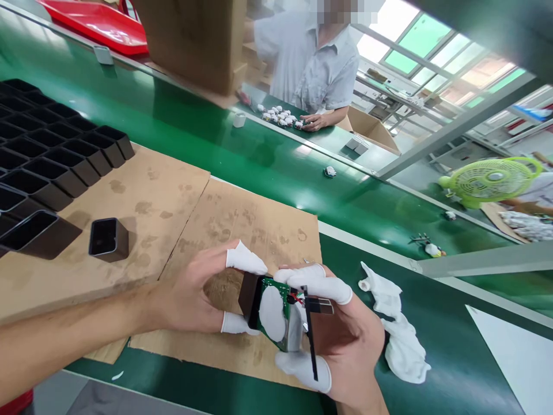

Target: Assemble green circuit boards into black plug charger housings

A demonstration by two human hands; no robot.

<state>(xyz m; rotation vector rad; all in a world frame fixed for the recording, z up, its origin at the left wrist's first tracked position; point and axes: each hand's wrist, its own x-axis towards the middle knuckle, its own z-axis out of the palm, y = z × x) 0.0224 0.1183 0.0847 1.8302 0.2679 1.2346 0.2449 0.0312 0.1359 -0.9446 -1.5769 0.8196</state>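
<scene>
Between my hands, above the cardboard, a green circuit board (280,288) with a large white blob of compound sits partly inside a black plastic housing (249,300). My left hand (196,288) grips the housing at its left side, with white finger cots on thumb and finger. My right hand (345,328), also in finger cots, holds the board by its right end, where a black end plate (311,340) stands on edge. Red and other wires show between board and plate. My right palm hides part of the far end.
Rows of black housings (52,155) stand at the left; a single black housing (109,238) is nearer me on the cardboard sheet (142,202). White cloths (404,346) lie at right. Across the green conveyor belt (276,150), a co-worker's hand (317,121) is beside small white-topped parts (280,117).
</scene>
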